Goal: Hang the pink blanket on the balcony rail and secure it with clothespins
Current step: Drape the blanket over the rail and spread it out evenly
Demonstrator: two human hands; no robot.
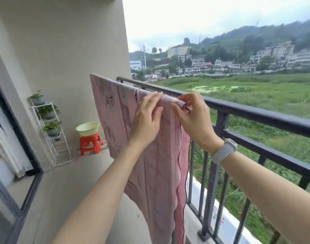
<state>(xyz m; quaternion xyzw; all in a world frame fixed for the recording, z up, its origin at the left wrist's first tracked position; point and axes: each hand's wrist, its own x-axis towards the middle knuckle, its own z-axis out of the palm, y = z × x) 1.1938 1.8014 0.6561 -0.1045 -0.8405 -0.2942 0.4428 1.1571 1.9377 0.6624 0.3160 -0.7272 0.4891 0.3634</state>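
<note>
The pink patterned blanket (156, 166) hangs over the dark metal balcony rail (256, 114) and drapes down toward the floor. My left hand (147, 118) presses on the blanket just below the rail, fingers curled over the fold. My right hand (191, 117), with a grey watch on its wrist, pinches the blanket's right edge on top of the rail. A small dark piece (185, 107) shows between its fingertips; I cannot tell if it is a clothespin or the blanket's hem.
A red plastic stool (90, 143) carrying a pale green basin (87, 128) stands by the far wall. A white rack (52, 131) with potted plants is at the left. A sliding door frame (18, 138) runs along the left. Beyond the rail lies an open drop.
</note>
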